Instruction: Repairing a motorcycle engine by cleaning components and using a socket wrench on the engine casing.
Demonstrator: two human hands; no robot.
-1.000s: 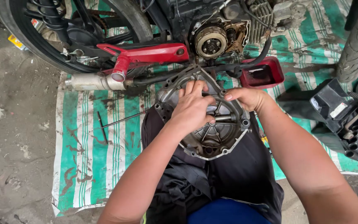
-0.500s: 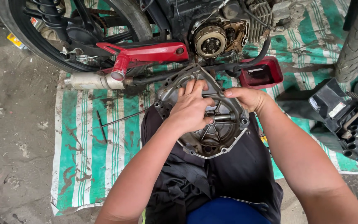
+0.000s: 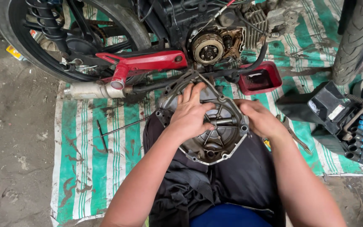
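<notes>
A person sits on the ground, seen from above, with dark trousers (image 3: 215,189) filling the bottom of the view. Resting on the lap is a round grey metal engine cover (image 3: 209,126), its ribbed inner side facing up. The left hand (image 3: 190,114) lies flat across the cover's upper left part, fingers (image 3: 192,94) spread and pressing down rather than curled around anything. The right hand (image 3: 260,119) grips the cover's right rim, its fingers wrapped over the edge beside a short shaft inside the cover. To handle this well, the cover is best kept level and steady on the lap, with the gasket face kept off the grit.

Beyond the knees lies a green and white striped tarp (image 3: 76,159), stained with oil, with a T-handle wrench (image 3: 110,134) on it to the left. To the right stands an open black socket set (image 3: 341,122). Just past the cover is a small red tray (image 3: 260,77). Farthest away is the motorcycle, its exposed clutch (image 3: 207,47) open, with a red swingarm (image 3: 143,62) and rear wheel (image 3: 64,38) on the left.
</notes>
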